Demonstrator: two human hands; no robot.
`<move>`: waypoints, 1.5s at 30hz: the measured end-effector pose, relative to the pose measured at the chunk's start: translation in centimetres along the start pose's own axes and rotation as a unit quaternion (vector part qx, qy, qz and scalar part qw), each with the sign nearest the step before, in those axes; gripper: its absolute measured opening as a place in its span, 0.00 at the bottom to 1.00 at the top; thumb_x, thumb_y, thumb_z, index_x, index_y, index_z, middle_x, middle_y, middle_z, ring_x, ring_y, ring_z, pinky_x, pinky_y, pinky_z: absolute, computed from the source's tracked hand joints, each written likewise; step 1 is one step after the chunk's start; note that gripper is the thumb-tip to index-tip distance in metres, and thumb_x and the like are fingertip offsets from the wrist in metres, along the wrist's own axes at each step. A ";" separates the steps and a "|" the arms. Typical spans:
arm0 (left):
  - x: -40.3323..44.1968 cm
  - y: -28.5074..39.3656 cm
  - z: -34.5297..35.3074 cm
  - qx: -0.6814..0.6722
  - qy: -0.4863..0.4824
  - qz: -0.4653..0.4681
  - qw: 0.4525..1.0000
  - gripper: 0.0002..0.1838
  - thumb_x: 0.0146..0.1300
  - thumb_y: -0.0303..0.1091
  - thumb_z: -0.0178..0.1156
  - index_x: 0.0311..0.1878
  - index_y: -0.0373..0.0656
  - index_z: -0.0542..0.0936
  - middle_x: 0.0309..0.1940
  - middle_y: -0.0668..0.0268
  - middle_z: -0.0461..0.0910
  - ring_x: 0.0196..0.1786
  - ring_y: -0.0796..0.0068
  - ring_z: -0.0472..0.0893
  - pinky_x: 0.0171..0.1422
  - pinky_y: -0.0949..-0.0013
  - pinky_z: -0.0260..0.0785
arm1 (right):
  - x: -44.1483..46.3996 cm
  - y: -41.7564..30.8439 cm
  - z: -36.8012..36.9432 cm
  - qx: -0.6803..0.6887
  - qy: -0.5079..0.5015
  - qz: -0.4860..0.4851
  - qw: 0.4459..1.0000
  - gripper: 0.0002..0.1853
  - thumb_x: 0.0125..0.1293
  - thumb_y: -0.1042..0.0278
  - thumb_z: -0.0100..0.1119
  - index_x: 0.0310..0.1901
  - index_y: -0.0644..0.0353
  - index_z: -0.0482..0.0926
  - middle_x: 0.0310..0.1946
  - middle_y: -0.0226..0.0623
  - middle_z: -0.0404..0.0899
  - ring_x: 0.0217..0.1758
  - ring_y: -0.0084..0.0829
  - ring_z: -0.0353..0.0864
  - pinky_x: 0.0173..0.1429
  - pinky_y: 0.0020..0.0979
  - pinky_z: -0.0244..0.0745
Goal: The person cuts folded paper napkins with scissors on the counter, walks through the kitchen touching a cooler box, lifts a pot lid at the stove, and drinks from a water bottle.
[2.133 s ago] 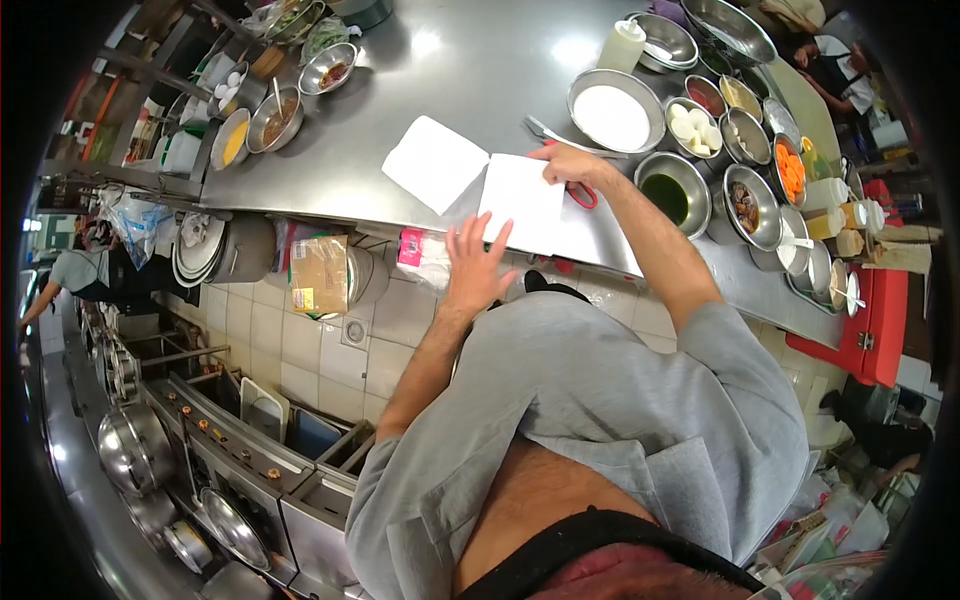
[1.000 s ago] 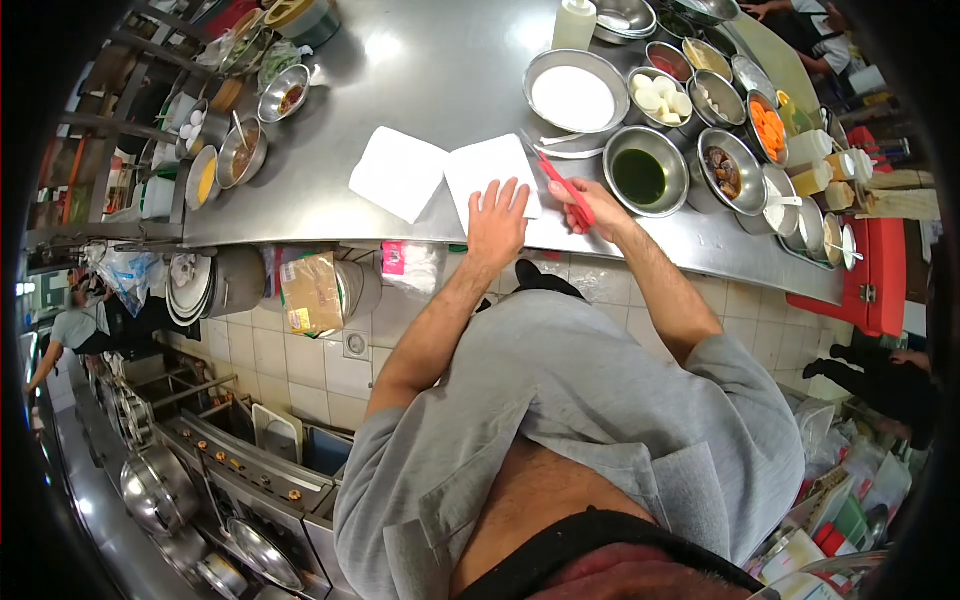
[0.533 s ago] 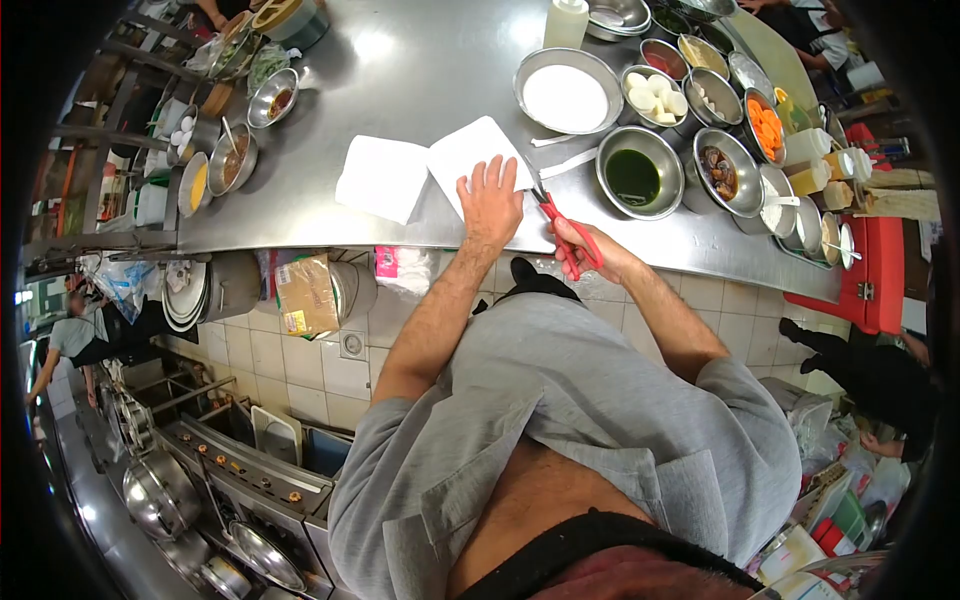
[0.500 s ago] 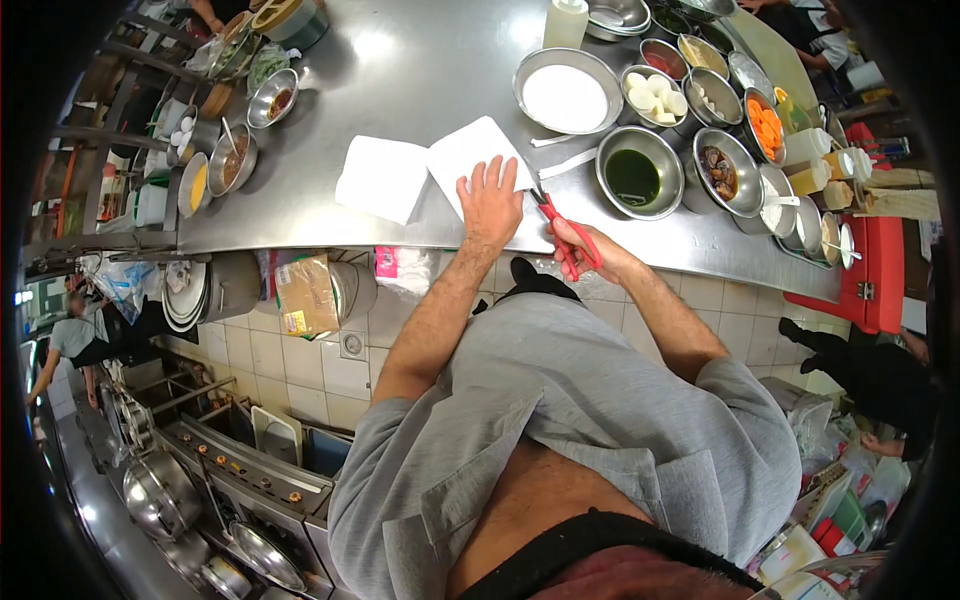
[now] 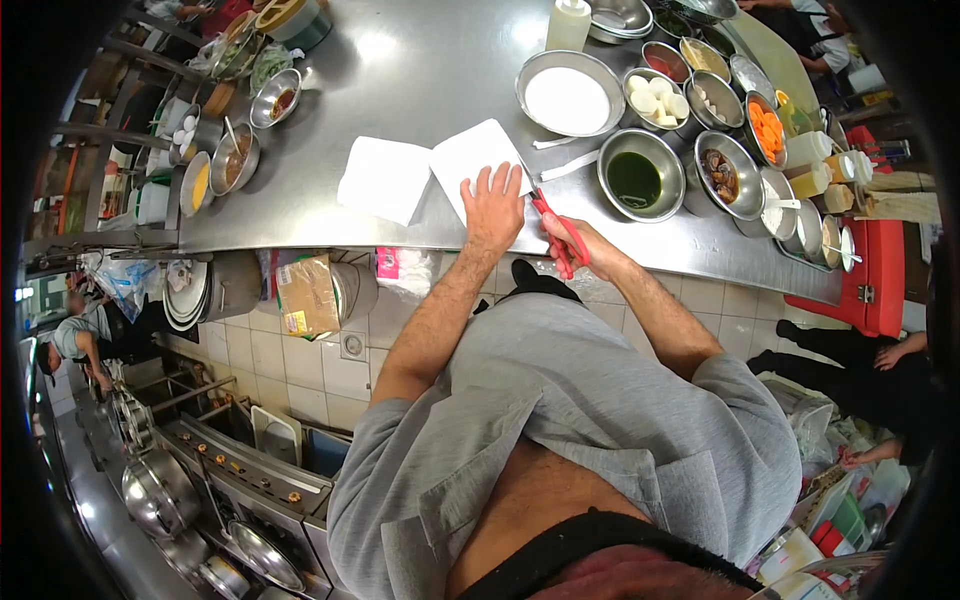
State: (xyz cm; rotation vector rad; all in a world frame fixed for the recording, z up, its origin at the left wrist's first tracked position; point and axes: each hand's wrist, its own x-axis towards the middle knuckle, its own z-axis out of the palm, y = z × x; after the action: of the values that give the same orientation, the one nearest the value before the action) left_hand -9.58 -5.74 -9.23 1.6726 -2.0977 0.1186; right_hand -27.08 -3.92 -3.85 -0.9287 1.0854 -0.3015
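My left hand (image 5: 494, 208) lies flat with fingers stretched over a white sheet (image 5: 474, 150), pressing it to the steel counter. My right hand (image 5: 590, 248) grips red-handled scissors (image 5: 556, 222), whose blades are at the right edge of that sheet. The blade tips are hard to make out against the white. Cut white strips (image 5: 568, 166) lie on the counter just right of the scissors. To the left, another white sheet or stack (image 5: 384, 180) rests beside the held one, their edges meeting.
A bowl of dark green liquid (image 5: 634, 180) stands right of the strips, a bowl of white contents (image 5: 567, 97) behind. Several ingredient bowls crowd the right, including carrots (image 5: 766, 132). More bowls (image 5: 237, 160) line the left. A stove (image 5: 240, 470) and other people (image 5: 85, 335) are behind me.
The scissor handles have come closer together, and my right hand has moved slightly left. My left hand stays on the sheet. The person at the left has bent forward; the one at the right has shifted.
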 end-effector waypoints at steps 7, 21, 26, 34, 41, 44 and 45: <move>-0.3 0.0 -0.2 0.006 0.003 0.022 1.000 0.26 0.51 0.34 0.58 0.56 0.46 0.69 0.55 0.68 0.69 0.58 0.62 0.64 0.59 0.46 0.51 | -0.3 0.5 1.7 -0.021 0.078 -0.004 0.997 0.34 0.56 0.38 0.56 0.43 0.68 0.71 0.14 0.28 0.64 0.10 0.20 0.65 0.10 0.23 0.63; -0.4 -0.2 -0.5 -0.062 -0.059 0.035 0.996 0.20 0.55 0.33 0.52 0.53 0.45 0.72 0.53 0.68 0.71 0.55 0.60 0.67 0.59 0.47 0.55 | 0.5 0.9 1.3 -0.027 0.100 -0.033 0.994 0.35 0.51 0.37 0.61 0.42 0.68 0.73 0.14 0.32 0.68 0.09 0.21 0.66 0.10 0.25 0.62; 3.6 5.6 -15.7 -0.532 -0.089 -0.006 0.842 0.11 0.60 0.31 0.55 0.44 0.38 0.78 0.43 0.56 0.76 0.46 0.62 0.74 0.50 0.60 0.66 | -0.5 -0.4 -0.7 -0.109 0.081 -0.023 0.991 0.35 0.54 0.36 0.57 0.42 0.69 0.71 0.14 0.32 0.66 0.09 0.23 0.67 0.11 0.25 0.62; 8.4 11.9 -28.6 -0.839 -0.292 0.356 0.289 0.14 0.63 0.35 0.55 0.31 0.32 0.80 0.32 0.54 0.79 0.31 0.64 0.76 0.40 0.60 0.68 | 0.4 0.3 -1.4 -0.171 0.099 -0.014 0.980 0.33 0.54 0.37 0.58 0.40 0.67 0.73 0.17 0.31 0.70 0.11 0.22 0.67 0.15 0.24 0.63; 9.8 13.5 -27.5 -0.812 -0.371 0.417 0.172 0.07 0.55 0.26 0.60 0.25 0.31 0.78 0.28 0.55 0.76 0.25 0.65 0.72 0.30 0.64 0.66 | -0.4 0.4 -1.4 -0.187 0.105 -0.013 0.977 0.37 0.52 0.33 0.57 0.43 0.67 0.73 0.18 0.35 0.71 0.13 0.25 0.71 0.18 0.27 0.68; 9.1 13.7 -27.4 -0.817 -0.385 0.392 0.175 0.07 0.55 0.27 0.60 0.24 0.33 0.78 0.29 0.55 0.75 0.26 0.65 0.72 0.28 0.64 0.65 | -1.0 0.3 -1.1 -0.185 0.114 -0.013 0.976 0.36 0.51 0.33 0.57 0.41 0.66 0.73 0.18 0.36 0.73 0.12 0.26 0.71 0.19 0.28 0.68; 9.0 13.7 -27.3 -0.832 -0.371 0.359 0.202 0.07 0.55 0.27 0.58 0.23 0.35 0.77 0.30 0.55 0.75 0.27 0.65 0.72 0.28 0.65 0.64 | -1.4 -0.1 -1.1 -0.190 0.106 -0.010 0.976 0.35 0.52 0.33 0.56 0.39 0.65 0.73 0.18 0.37 0.73 0.12 0.26 0.71 0.19 0.28 0.69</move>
State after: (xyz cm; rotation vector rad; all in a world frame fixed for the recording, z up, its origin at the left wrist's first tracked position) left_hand -15.99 -1.02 21.60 -0.8778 -1.3358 -2.0879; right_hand -28.68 -3.66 -3.09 -1.2690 1.3598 -0.2151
